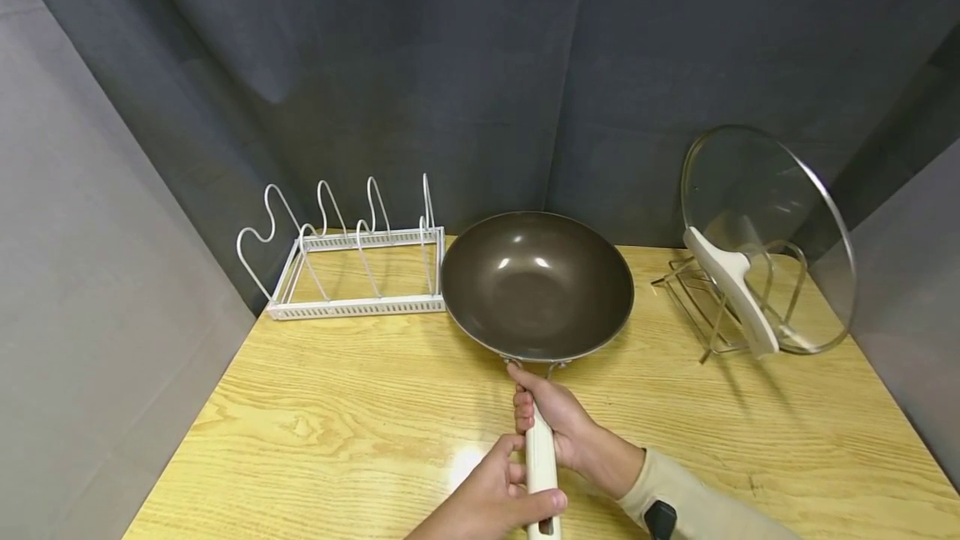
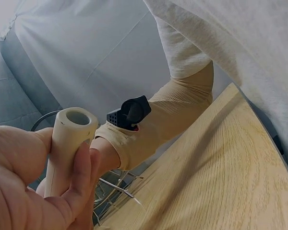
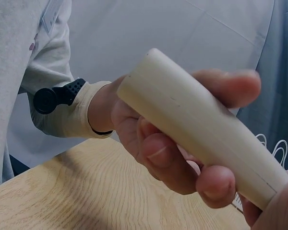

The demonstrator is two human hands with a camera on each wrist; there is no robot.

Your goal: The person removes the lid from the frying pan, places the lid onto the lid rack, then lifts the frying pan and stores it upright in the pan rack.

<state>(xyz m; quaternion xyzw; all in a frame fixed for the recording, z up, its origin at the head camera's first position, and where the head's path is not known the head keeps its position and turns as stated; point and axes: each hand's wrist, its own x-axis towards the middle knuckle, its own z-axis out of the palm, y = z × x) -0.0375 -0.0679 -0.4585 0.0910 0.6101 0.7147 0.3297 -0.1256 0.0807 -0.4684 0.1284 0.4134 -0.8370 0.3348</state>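
Observation:
A dark brown wok (image 1: 537, 282) stands at the middle of the table, with its pale handle (image 1: 541, 457) pointing toward me. My right hand (image 1: 558, 419) grips the handle close to the pan, its thumb stretched along the top. Around the outer end of the handle, my left hand (image 1: 487, 490) curls its fingers, with the thumb laid across near the hanging hole. In the left wrist view the handle's round end (image 2: 77, 117) sticks up between thumb and fingers. The right wrist view has the handle (image 3: 201, 124) lying across the left hand's fingers (image 3: 168, 153).
A white wire rack (image 1: 356, 307) with several upright loops stands left of the wok, right up to its rim. To the right, a glass lid (image 1: 840, 223) with a white handle (image 1: 731, 286) leans in a metal wire stand (image 1: 712, 332). A dark curtain (image 1: 480, 82) hangs behind the table.

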